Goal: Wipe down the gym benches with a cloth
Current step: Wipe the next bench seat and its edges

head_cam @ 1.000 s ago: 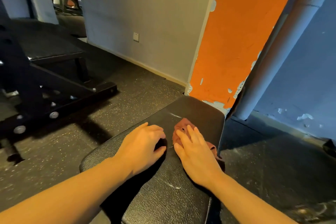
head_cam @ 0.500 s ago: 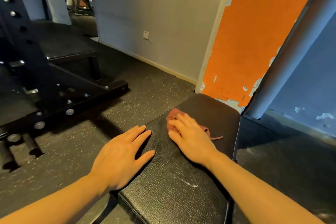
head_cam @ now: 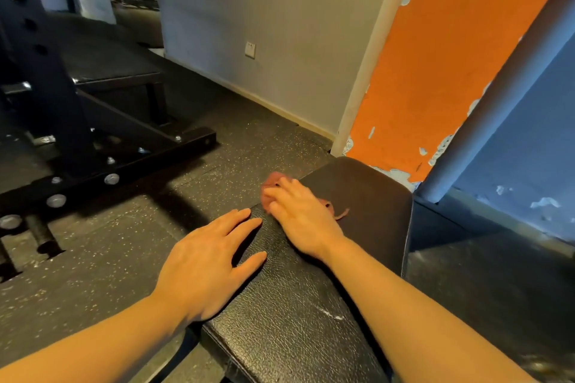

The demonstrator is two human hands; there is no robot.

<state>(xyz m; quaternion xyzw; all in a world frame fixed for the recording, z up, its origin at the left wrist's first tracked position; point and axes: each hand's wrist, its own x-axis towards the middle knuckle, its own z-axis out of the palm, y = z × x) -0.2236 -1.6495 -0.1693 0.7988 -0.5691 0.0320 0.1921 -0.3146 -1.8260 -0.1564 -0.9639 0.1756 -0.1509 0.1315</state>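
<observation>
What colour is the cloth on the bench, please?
Dull reddish-pink cloth, seen in the head view.

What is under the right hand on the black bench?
Under the right hand lies a reddish cloth, pressed flat on the bench pad at its left edge. Only the cloth's far end and a small piece at the right show; the rest is covered by the hand.

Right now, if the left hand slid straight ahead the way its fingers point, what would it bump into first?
Probably the right hand pressing the red cloth at the bench edge; the left hand fingers aim about there, though depth is unclear.
</observation>
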